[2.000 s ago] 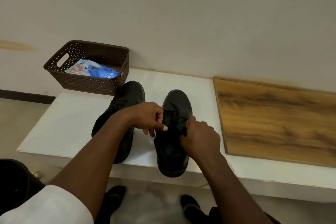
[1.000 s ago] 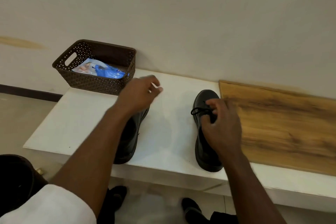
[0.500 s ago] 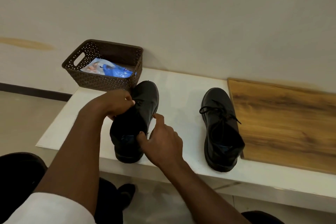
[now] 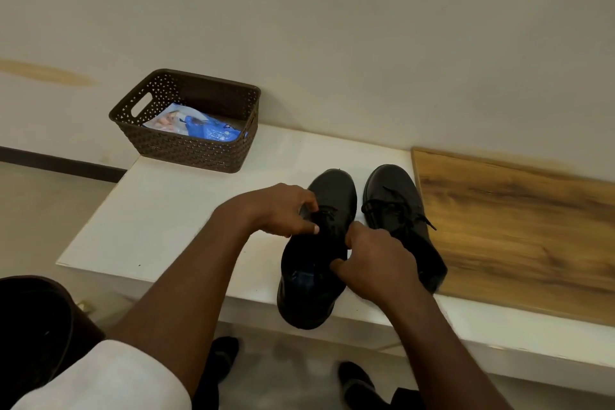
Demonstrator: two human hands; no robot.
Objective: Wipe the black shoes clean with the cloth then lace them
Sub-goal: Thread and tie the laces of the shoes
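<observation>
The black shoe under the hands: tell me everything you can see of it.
The black leather-look lace-up shoe lies on the white bench, toe toward the wall, heel overhanging the front edge, close beside its laced twin. The left hand and right hand pinch at its laces; bluish insole visible inside.

Your left hand (image 4: pixel 283 210) and right hand (image 4: pixel 372 260) pinch at the near shoe (image 4: pixel 316 270) lacing; laced shoe (image 4: pixel 399 210) just beside, on white bench (image 4: pixel 166 226); basket (image 4: pixel 186 146) behind.

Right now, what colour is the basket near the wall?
Dark brown, with a perforated pattern, the basket shows best in the head view.
</observation>
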